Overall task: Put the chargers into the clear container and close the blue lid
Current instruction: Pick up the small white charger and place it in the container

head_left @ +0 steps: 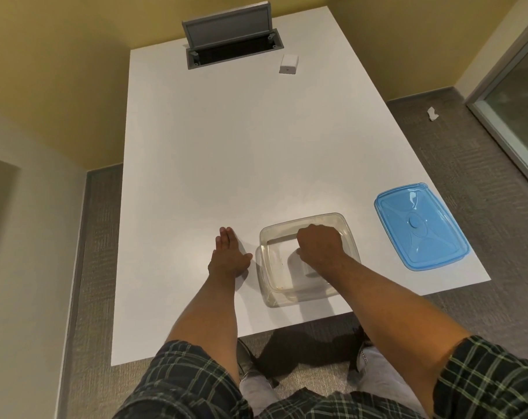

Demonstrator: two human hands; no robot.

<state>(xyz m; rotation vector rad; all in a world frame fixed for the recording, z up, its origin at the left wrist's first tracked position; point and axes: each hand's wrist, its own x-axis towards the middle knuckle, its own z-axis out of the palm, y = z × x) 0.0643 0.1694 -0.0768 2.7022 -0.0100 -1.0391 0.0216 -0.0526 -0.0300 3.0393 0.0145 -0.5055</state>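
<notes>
The clear container (270,237) stands near the table's front edge. My right hand (318,244) reaches down into it, fingers curled around a white charger (299,262) that is mostly hidden under the hand, low in the container. My left hand (228,255) lies flat on the table just left of the container, holding nothing, thumb close to the container wall. A second white charger (288,64) sits far back on the table, right of the cable hatch. The blue lid (420,226) lies flat on the table to the right of the container, near the right edge.
The white table (211,152) carries a grey cable hatch (231,34) with its flap raised at the far end. Grey carpet surrounds the table, with a scrap of paper (432,113) on the floor at right. A glass partition (516,95) stands at far right.
</notes>
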